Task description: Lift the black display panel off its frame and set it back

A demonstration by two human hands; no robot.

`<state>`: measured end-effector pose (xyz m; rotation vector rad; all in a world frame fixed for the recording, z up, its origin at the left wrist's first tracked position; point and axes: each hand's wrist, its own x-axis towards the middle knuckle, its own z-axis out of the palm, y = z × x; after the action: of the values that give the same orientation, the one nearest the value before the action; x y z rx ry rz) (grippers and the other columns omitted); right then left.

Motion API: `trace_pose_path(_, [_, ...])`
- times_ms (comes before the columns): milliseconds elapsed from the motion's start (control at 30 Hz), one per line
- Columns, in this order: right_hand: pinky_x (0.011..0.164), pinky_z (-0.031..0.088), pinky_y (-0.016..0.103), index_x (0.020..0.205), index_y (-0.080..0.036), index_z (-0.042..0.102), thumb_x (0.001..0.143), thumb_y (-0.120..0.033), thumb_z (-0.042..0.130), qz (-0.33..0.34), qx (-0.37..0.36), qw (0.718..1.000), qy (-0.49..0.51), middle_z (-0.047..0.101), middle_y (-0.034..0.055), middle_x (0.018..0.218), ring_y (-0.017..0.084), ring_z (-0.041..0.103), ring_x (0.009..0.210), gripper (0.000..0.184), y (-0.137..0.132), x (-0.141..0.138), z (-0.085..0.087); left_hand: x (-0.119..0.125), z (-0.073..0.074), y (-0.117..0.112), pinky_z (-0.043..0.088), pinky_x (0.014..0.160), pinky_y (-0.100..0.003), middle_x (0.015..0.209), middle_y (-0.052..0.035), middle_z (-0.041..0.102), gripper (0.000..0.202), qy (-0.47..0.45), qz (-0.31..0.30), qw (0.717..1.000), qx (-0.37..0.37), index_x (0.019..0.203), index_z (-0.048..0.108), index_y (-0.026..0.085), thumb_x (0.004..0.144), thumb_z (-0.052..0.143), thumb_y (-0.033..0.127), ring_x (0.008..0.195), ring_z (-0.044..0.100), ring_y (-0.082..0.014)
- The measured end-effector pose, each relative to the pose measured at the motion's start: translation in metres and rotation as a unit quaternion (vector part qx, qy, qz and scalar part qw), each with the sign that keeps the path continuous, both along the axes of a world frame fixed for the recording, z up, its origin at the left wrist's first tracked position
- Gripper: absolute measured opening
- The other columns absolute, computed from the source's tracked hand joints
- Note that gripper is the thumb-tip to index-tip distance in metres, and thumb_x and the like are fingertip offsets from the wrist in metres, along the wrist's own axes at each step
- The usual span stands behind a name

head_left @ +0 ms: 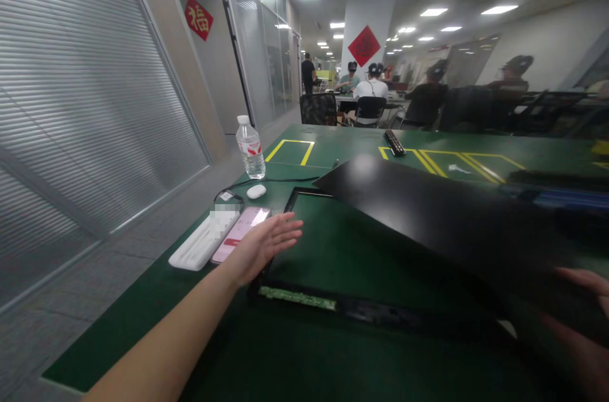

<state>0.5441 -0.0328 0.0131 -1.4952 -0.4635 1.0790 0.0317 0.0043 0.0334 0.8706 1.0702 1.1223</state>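
A thin, glossy black panel (409,212) is tilted up over the right part of the table. At the right edge of the view, my right hand (583,285) grips its near side, partly hidden and blurred. Below the panel lies a black rectangular frame (380,313) with a green circuit board (297,298) along its near bar. My left hand (269,240) is held at the frame's left side, fingers stretched out and holding nothing. Whether it touches the frame I cannot tell. Just left of this hand lies a lit phone (246,227).
A white power bank (200,246) with a cable, a small white case (255,191) and a water bottle (250,149) stand along the left edge of the green table (128,326). A black strip-shaped object (394,143) lies farther back. Several people sit beyond.
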Motion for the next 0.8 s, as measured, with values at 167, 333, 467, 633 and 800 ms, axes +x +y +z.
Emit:
trace_pose_path(167, [0.04, 0.057, 0.045, 0.072, -0.03, 0.06, 0.043, -0.017, 0.075, -0.125, -0.026, 0.991, -0.042, 0.064, 0.0038, 0.052, 0.026, 0.059, 0.043, 0.035, 0.001, -0.021, 0.01, -0.009, 0.008, 0.0, 0.06, 0.096, -0.037, 0.125, -0.0261, 0.078, 0.05, -0.154, 0.013, 0.986, -0.058, 0.141, 0.06, 0.0, 0.104, 0.054, 0.033, 0.109, 0.078, -0.0294])
trace_pose_path(333, [0.042, 0.057, 0.05, 0.065, -0.033, 0.061, 0.051, -0.029, 0.075, -0.109, -0.017, 0.993, -0.034, 0.064, 0.0059, 0.051, 0.031, 0.061, 0.042, 0.021, 0.001, -0.034, 0.003, -0.018, 0.011, 0.0, 0.065, 0.075, -0.027, 0.106, -0.0161, 0.084, 0.033, -0.18, 0.013, 0.983, -0.03, 0.119, 0.075, 0.005, 0.093, 0.067, 0.023, 0.081, 0.08, -0.02])
trace_pose_path(467, [0.066, 0.064, 0.06, 0.064, -0.033, 0.064, 0.058, -0.038, 0.072, 0.016, -0.019, 1.0, -0.004, 0.069, 0.0092, 0.057, 0.041, 0.075, 0.065, 0.012, 0.002, -0.034, -0.011, -0.02, 0.015, -0.005, 0.062, 0.059, -0.023, 0.092, -0.0065, 0.085, 0.03, -0.107, 0.01, 0.994, -0.021, 0.107, 0.081, 0.017, 0.077, 0.08, 0.019, 0.068, 0.077, -0.0188])
trace_pose_path(633, [0.086, 0.063, 0.054, 0.094, -0.028, 0.079, 0.065, -0.032, 0.071, 0.107, 0.006, 0.992, 0.061, 0.082, 0.0092, 0.088, 0.039, 0.078, 0.093, 0.03, 0.001, -0.051, -0.008, -0.024, 0.018, -0.012, 0.064, 0.068, -0.03, 0.111, -0.0078, 0.085, 0.062, -0.027, 0.022, 0.999, -0.036, 0.133, 0.074, 0.025, 0.072, 0.086, 0.023, 0.096, 0.082, -0.0309])
trace_pose_path(800, [0.088, 0.061, 0.052, 0.122, -0.027, 0.075, 0.071, -0.033, 0.064, 0.221, 0.01, 0.972, 0.073, 0.082, 0.0111, 0.108, 0.035, 0.078, 0.1, 0.052, -0.001, -0.068, 0.005, -0.027, 0.022, -0.012, 0.065, 0.066, -0.029, 0.11, -0.0068, 0.085, 0.07, -0.026, 0.079, 0.995, -0.047, 0.134, 0.072, 0.022, 0.065, 0.086, 0.018, 0.085, 0.082, -0.0282])
